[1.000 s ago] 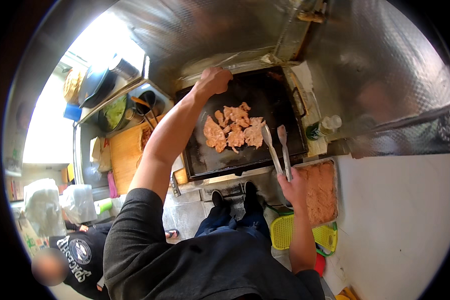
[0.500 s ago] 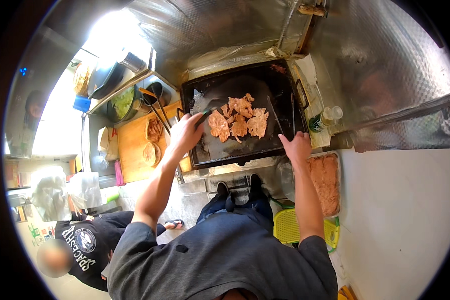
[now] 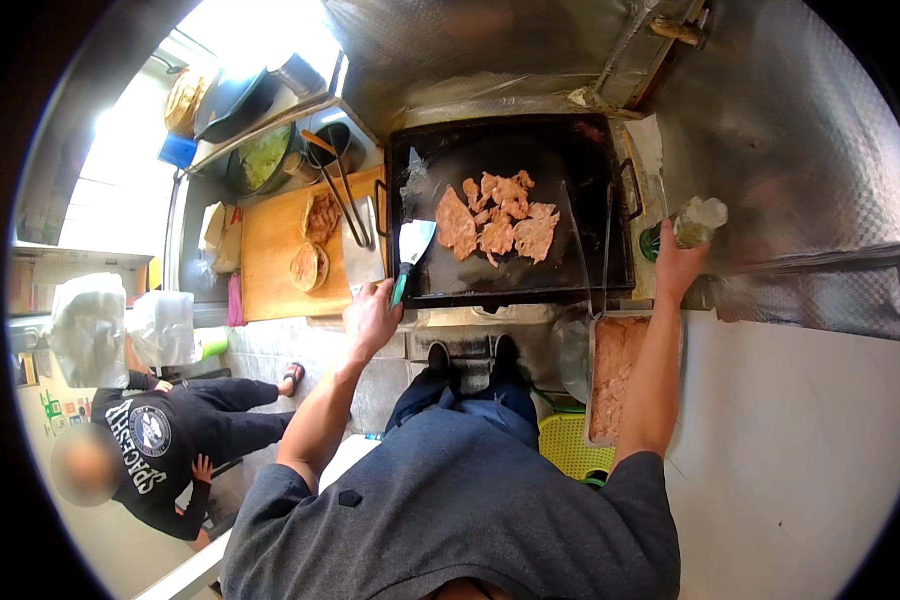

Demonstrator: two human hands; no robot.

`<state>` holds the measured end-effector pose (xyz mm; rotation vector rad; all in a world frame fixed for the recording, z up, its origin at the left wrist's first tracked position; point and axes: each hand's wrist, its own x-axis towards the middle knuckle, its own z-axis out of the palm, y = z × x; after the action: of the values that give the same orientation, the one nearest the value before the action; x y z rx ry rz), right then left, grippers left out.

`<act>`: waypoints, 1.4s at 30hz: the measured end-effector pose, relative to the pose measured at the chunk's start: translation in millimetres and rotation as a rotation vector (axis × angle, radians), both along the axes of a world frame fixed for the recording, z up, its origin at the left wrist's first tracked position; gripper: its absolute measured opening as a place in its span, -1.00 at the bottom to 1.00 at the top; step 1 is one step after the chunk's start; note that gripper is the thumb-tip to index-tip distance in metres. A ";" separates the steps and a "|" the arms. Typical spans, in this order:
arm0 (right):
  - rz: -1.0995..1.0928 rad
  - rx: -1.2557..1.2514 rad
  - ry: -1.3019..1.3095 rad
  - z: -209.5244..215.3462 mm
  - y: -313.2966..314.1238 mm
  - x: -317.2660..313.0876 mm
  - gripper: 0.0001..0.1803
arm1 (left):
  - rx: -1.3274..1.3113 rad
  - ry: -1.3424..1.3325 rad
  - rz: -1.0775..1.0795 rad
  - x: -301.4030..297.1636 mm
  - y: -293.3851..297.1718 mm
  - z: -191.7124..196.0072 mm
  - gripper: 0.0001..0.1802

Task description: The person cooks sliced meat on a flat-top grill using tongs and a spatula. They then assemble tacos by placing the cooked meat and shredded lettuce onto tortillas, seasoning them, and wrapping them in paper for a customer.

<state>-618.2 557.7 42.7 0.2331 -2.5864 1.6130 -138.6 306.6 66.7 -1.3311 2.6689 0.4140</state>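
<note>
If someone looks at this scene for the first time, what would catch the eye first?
Probably the pale pieces of meat in the middle of the black griddle. Next, the left hand holding a green-handled spatula at the griddle's left edge, and the right hand gripping a clear bottle at its right side.

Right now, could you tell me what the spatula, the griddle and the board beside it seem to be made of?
Spatula: shiny, pale metal blade; green handle, probably plastic. Griddle: dark, matte metal plate, blackened, likely steel or iron. Cutting board: warm orange-brown, looks like wood. The left hand grips the spatula; the right hand holds a clear bottle, glass or plastic.
</note>
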 end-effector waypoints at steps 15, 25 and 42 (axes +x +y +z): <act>0.623 -0.500 -1.431 -39.7 -127.3 232.7 -0.51 | 0.160 0.132 -0.001 -11.5 16.5 57.1 -0.49; 0.610 -0.229 -0.926 -21.1 -42.4 154.5 -0.48 | 0.232 0.177 0.047 7.9 21.3 50.8 -0.52; 0.088 0.305 -0.151 -79.9 52.1 -28.2 -0.33 | 0.228 0.424 0.303 84.7 -90.9 34.5 -0.52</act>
<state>-646.4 609.8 -37.2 0.2575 -2.9734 1.2986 -53.9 215.7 101.2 -1.7371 2.6112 1.1142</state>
